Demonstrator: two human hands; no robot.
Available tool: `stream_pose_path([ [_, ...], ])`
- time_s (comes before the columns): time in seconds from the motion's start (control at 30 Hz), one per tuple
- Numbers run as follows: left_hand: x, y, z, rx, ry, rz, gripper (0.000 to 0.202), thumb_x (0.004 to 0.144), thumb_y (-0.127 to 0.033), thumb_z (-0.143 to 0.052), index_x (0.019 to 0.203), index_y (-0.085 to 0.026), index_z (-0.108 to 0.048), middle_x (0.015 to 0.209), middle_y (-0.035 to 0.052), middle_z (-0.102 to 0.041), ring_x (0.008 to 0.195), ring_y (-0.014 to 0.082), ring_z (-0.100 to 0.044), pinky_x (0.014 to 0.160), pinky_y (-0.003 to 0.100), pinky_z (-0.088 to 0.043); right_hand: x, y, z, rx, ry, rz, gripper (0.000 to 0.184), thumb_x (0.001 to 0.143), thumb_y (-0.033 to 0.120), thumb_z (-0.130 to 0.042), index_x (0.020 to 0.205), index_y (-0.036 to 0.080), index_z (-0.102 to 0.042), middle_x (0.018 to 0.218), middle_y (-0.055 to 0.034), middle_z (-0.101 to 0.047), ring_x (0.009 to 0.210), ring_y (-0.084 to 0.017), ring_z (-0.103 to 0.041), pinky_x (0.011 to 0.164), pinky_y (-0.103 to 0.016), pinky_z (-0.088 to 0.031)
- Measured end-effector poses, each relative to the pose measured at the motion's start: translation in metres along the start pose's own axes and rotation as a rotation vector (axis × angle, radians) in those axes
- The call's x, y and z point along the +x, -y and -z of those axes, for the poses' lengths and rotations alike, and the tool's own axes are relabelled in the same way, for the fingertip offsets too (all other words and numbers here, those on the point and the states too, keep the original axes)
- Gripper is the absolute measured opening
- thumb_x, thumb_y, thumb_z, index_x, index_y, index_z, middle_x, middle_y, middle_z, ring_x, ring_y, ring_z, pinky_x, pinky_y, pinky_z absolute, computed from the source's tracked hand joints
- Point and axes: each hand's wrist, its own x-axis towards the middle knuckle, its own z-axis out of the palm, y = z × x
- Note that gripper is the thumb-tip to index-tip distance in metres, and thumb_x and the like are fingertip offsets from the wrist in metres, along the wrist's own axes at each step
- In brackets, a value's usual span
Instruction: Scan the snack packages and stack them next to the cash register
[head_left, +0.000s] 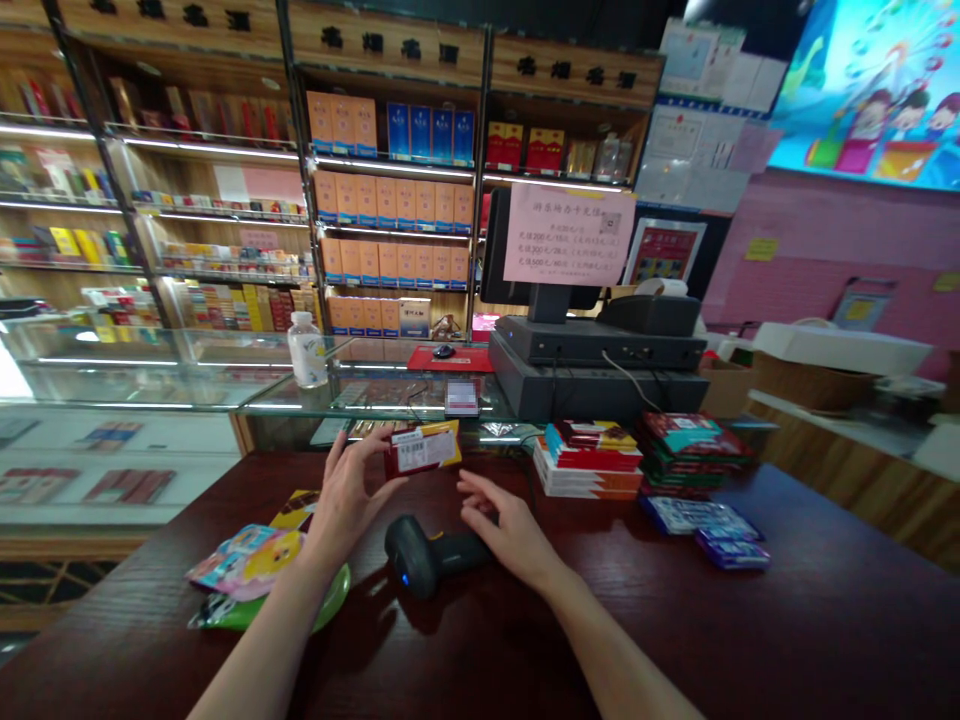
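My left hand (352, 490) pinches one end of a small red and yellow snack packet (426, 450) between thumb and fingers. The packet is lifted above the table, its white label facing me. My right hand (506, 520) hovers just right of the packet, apart from it, fingers loosely bent and holding nothing. A black handheld barcode scanner (420, 560) with a blue light lies below, its handle end near my right wrist. Colourful snack bags (251, 570) lie by my left forearm, which partly covers them.
Stacked boxes (589, 465), dark chocolate packets (686, 450) and purple packets (720, 530) sit on the right of the brown table (825, 620). Behind are a cash register (592, 350), a plastic bottle (307, 350) and a glass counter (277, 400).
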Motion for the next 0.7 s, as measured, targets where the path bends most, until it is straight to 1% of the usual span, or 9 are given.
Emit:
stream_pose_path([
  [0.03,0.001,-0.003,0.000,-0.010,0.007,-0.011,0.042,0.088,-0.034,-0.068,0.122,-0.024,-0.045,0.136,0.0124,-0.064,0.124,0.0253,-0.063,0.120,0.059,-0.027,0.003,-0.004,0.000,0.080,-0.093,-0.042,0.049,0.092,0.035,-0.056,0.139,0.025,-0.056,0.129,-0.0104,-0.068,0.100,-0.022,-0.069,0.094,-0.042,-0.053],
  [0.07,0.001,-0.005,0.000,-0.021,0.018,-0.022,0.042,0.088,-0.034,-0.068,0.122,-0.024,-0.045,0.136,0.0122,-0.064,0.123,0.0249,-0.063,0.120,0.059,-0.027,0.006,-0.008,0.000,0.147,-0.165,-0.069,0.050,0.091,0.038,-0.057,0.138,0.023,-0.058,0.128,-0.0121,-0.069,0.102,-0.023,-0.069,0.093,-0.043,-0.054],
  [0.13,0.002,-0.012,0.000,-0.037,0.048,-0.042,0.041,0.088,-0.035,-0.068,0.121,-0.024,-0.045,0.136,0.0116,-0.064,0.122,0.0242,-0.063,0.120,0.058,-0.028,0.011,-0.015,0.001,0.252,-0.247,-0.109,0.054,0.088,0.043,-0.059,0.137,0.022,-0.058,0.129,-0.0142,-0.069,0.104,-0.025,-0.070,0.089,-0.043,-0.056],
  [0.2,0.003,-0.017,0.000,-0.044,0.077,-0.064,0.041,0.088,-0.035,-0.069,0.120,-0.024,-0.046,0.136,0.0108,-0.064,0.123,0.0241,-0.062,0.119,0.057,-0.030,0.014,-0.018,0.003,0.308,-0.288,-0.143,0.059,0.084,0.046,-0.062,0.137,0.020,-0.059,0.128,-0.0151,-0.069,0.105,-0.027,-0.070,0.085,-0.043,-0.058],
  [0.37,0.004,-0.026,-0.002,-0.036,0.128,-0.099,0.038,0.087,-0.035,-0.069,0.119,-0.026,-0.049,0.138,0.0087,-0.063,0.120,0.0249,-0.061,0.112,0.051,-0.039,0.015,-0.022,0.008,0.276,-0.366,-0.184,0.059,0.080,0.045,-0.067,0.133,0.019,-0.063,0.114,-0.0129,-0.073,0.097,-0.028,-0.071,0.080,-0.043,-0.059],
  [0.43,0.003,-0.028,-0.003,-0.034,0.152,-0.093,0.040,0.088,-0.033,-0.068,0.122,-0.027,-0.050,0.139,0.0085,-0.063,0.117,0.0256,-0.063,0.105,0.049,-0.044,0.015,-0.023,0.009,0.256,-0.386,-0.166,0.057,0.078,0.044,-0.069,0.129,0.019,-0.066,0.106,-0.0110,-0.074,0.092,-0.027,-0.071,0.081,-0.043,-0.059],
  [0.53,0.002,-0.031,-0.003,-0.065,0.200,-0.076,0.048,0.088,-0.029,-0.067,0.131,-0.028,-0.047,0.144,0.0084,-0.059,0.115,0.0254,-0.063,0.098,0.045,-0.049,0.016,-0.023,0.010,0.301,-0.368,-0.118,0.047,0.077,0.043,-0.070,0.118,0.019,-0.071,0.099,-0.0091,-0.076,0.091,-0.027,-0.072,0.084,-0.043,-0.058],
  [0.63,0.002,-0.032,-0.005,-0.110,0.209,-0.077,0.055,0.089,-0.026,-0.065,0.140,-0.029,-0.042,0.149,0.0085,-0.054,0.121,0.0242,-0.060,0.099,0.043,-0.051,0.017,-0.019,0.009,0.360,-0.337,-0.087,0.034,0.078,0.042,-0.071,0.104,0.021,-0.073,0.098,-0.0078,-0.077,0.091,-0.027,-0.073,0.085,-0.043,-0.058],
  [0.7,0.003,-0.032,-0.006,-0.130,0.197,-0.081,0.057,0.091,-0.025,-0.062,0.143,-0.028,-0.039,0.150,0.0089,-0.052,0.127,0.0234,-0.057,0.104,0.043,-0.049,0.016,-0.015,0.009,0.366,-0.343,-0.082,0.030,0.078,0.041,-0.072,0.101,0.021,-0.072,0.098,-0.0072,-0.078,0.090,-0.027,-0.073,0.085,-0.042,-0.058],
])
